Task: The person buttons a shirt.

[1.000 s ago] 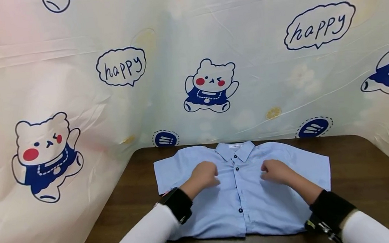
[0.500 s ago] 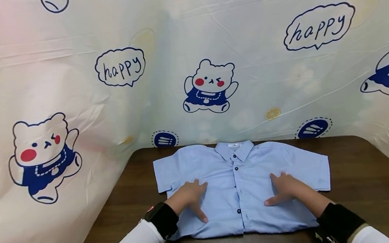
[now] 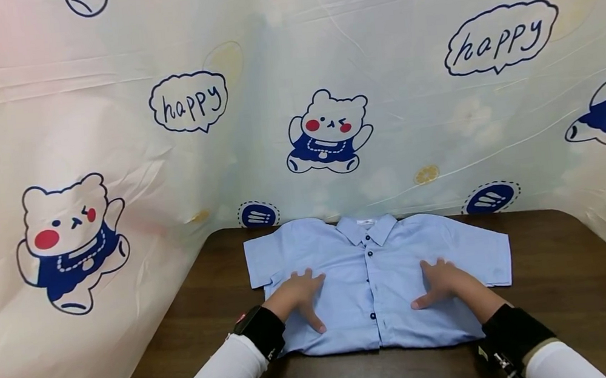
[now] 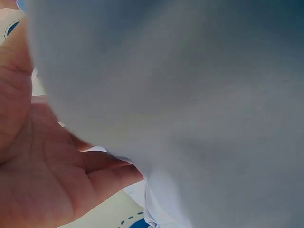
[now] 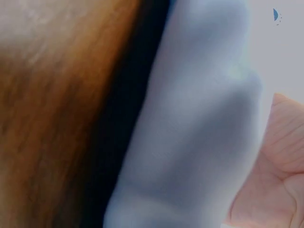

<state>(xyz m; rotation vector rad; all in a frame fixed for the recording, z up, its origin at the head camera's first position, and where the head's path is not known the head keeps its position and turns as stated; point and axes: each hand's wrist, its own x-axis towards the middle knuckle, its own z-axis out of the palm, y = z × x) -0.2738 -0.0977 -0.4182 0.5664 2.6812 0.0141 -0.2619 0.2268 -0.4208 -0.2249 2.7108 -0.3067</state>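
Note:
A light blue short-sleeved shirt with dark buttons lies face up on the brown table, collar toward the back. My left hand lies flat on the shirt left of the button line, fingers spread. My right hand lies flat on the shirt's right half, thumb pointing inward. The left wrist view is filled by blurred blue shirt cloth against my palm. In the right wrist view the shirt's edge lies over the table beside my palm.
A plastic curtain printed with bears and "happy" bubbles stands behind the table and along both sides. Bare wood shows left, right and in front of the shirt. Both wrists carry black bands over white sleeves.
One second ago both hands were curled near the chest of the shirt. They have since flattened and slid down and outward. The shirt has shifted slightly toward the back.

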